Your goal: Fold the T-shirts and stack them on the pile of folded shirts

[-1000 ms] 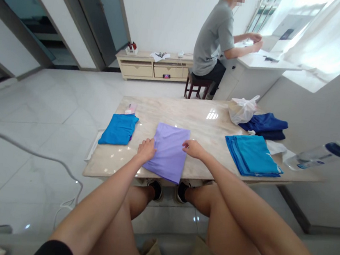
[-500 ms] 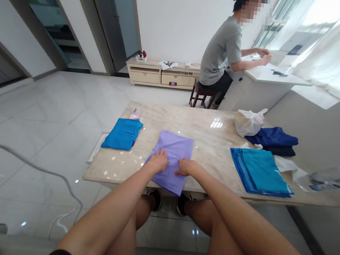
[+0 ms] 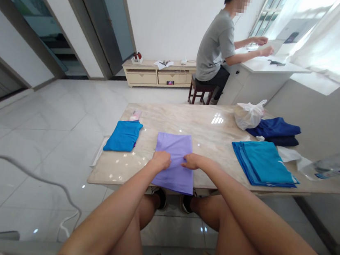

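Observation:
In the head view a folded purple cloth lies on the marble-patterned table, its near edge reaching over the table's front edge. My left hand is on the cloth's left side, fingers curled in and closed on the fabric. Opposite it, my right hand grips the right side between thumb and fingers; the fingertips are small and partly hidden. Shallow creases run across the fabric between the hands. To the left sits a folded blue cloth, and on the right a stack of folded teal and blue cloths.
Behind the teal stack are a white plastic bag and dark blue cloths. A clear bottle stands at the table's right end. Beyond the table, a person in a grey shirt sits on a stool at a white desk.
The purple cloth has turned to lie squarer with the table edge. My left fingers, spread before, have curled in, and my right fingers have drawn together. The head view has shifted slightly.

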`<state>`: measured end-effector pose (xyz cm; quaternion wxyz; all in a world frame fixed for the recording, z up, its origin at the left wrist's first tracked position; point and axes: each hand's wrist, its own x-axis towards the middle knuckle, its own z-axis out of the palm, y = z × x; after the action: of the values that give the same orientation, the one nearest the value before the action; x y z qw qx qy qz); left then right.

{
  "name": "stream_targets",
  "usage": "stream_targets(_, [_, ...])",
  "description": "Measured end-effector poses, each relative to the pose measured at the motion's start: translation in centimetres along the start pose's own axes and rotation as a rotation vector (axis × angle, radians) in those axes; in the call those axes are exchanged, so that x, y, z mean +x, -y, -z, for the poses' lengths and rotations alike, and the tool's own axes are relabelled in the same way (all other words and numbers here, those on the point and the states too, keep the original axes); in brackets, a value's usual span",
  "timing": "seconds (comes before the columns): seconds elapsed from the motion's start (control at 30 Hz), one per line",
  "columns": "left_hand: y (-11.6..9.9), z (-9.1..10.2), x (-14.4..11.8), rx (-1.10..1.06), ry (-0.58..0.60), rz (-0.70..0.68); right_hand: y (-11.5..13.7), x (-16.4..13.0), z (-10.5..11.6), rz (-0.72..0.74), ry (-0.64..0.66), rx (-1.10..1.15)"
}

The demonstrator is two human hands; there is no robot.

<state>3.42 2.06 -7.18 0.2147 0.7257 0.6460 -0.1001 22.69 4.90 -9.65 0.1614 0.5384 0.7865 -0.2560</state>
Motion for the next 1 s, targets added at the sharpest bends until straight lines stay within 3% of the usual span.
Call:
stream_targets(0.4, [-0.8,1.6,-1.1,0.184,0.003,-0.058,-0.3,-0.9,1.6,0.064,0.120,-0.125])
stream_targets(1.0, [0.3,2.1,-0.9,0.223,-0.026,-0.055,-0.3,-1.2,2.0,0.052,0.115,-0.118])
